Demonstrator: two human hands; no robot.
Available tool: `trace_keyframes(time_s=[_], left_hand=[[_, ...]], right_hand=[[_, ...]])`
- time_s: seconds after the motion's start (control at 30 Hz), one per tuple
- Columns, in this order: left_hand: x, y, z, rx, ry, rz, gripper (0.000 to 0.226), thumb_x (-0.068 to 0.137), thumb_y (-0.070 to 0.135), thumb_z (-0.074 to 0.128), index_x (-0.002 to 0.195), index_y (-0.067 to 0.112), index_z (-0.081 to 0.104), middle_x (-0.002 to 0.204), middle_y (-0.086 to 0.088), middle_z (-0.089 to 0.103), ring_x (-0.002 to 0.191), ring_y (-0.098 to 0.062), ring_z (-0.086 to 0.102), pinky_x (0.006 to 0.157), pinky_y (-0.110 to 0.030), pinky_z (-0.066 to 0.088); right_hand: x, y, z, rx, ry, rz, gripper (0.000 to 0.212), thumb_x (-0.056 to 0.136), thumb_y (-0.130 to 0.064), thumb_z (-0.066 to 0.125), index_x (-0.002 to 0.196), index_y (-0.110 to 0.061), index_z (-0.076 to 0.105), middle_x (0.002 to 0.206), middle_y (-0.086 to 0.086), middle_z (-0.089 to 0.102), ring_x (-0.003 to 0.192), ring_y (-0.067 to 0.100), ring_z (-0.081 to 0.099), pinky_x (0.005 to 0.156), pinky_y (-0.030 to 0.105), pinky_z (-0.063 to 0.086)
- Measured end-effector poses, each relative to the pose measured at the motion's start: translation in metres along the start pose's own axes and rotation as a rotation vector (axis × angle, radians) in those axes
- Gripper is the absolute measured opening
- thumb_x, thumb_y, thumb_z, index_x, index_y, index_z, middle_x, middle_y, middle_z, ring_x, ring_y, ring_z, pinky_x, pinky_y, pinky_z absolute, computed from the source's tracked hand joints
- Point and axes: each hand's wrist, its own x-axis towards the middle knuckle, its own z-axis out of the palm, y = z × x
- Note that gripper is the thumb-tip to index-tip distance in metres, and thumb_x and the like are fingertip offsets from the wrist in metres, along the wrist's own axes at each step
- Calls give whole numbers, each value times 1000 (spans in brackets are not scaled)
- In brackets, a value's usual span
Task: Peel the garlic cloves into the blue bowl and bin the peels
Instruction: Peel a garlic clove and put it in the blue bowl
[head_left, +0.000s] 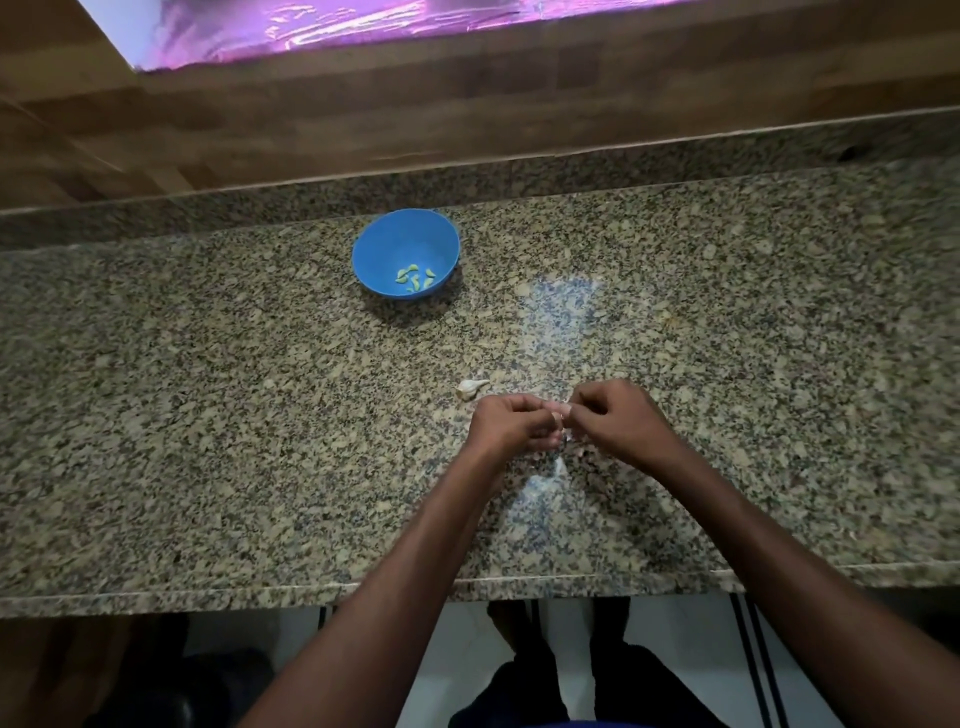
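Now we pinch a garlic clove (560, 414) between left hand (511, 422) and right hand (615, 418) | unpeeled clove (471, 387) just far-left | blue bowl (387, 236) farther left.

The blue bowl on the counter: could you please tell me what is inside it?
The blue bowl holds a few small peeled garlic cloves gathered at its near side. No peels show inside. The near wall hides nothing evident.
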Motion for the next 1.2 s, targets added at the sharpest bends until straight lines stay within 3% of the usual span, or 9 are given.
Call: trace_keyframes(time_s=[0.1,0.27,0.33,0.63,0.73,0.87,0.97,1.1,1.2], left_hand=[[2,1,3,42,-7,28,16,88,-7,73,98,5,69,83,-12,74,71,-19,71,77,-33,64],[5,-1,9,144,8,141,20,87,-1,75,103,9,69,82,-9,73,78,-24,69,85,-48,60],[6,-2,12,199,11,169,20,87,2,76,103,13,70,87,-12,74,79,-25,71,84,-50,60],[7,-2,16,309,135,158,4,91,4,74,93,5,76,87,-13,77,79,-25,75,76,-37,65],[8,-1,18,414,150,187,7,89,16,79,87,10,76,80,-8,77,71,-18,73,74,-39,65],[5,2,21,516,202,260,10,86,14,82,92,19,77,84,1,76,76,-11,74,65,-24,61],[1,6,24,424,139,277,16,84,12,83,97,19,78,88,-1,77,81,-15,76,72,-30,64],[0,11,27,389,153,268,13,85,14,83,95,9,78,83,-3,78,73,-13,75,68,-25,62],[2,12,25,391,152,249,17,84,19,84,92,6,77,80,-7,78,73,-20,76,72,-37,65]], right_hand=[[4,3,-6,4,-100,-7,26,97,-19,64,73,-14,61,65,2,60,55,14,51,54,28,44],[8,9,-16,366,-314,202,26,104,-13,51,82,-6,63,62,1,55,51,12,45,47,22,35],[7,12,-21,406,-350,226,25,104,-13,51,86,-4,65,63,1,56,51,11,46,47,21,36],[8,17,-32,309,-217,185,16,97,-11,68,82,-4,69,71,11,74,50,9,61,50,25,47],[9,17,-32,333,-198,201,13,96,-8,69,85,-2,70,74,13,75,51,9,63,49,23,48],[10,16,-31,372,-176,220,11,96,-5,68,90,4,72,78,17,76,56,14,67,47,22,49],[11,13,-31,395,-174,225,12,94,-6,70,86,2,72,74,14,74,52,12,63,47,22,48],[12,12,-29,473,-201,223,14,93,-10,72,82,-2,70,70,13,71,52,14,59,47,23,46],[14,15,-28,521,-224,238,15,93,-13,72,86,0,69,69,9,70,52,12,59,48,22,46]])
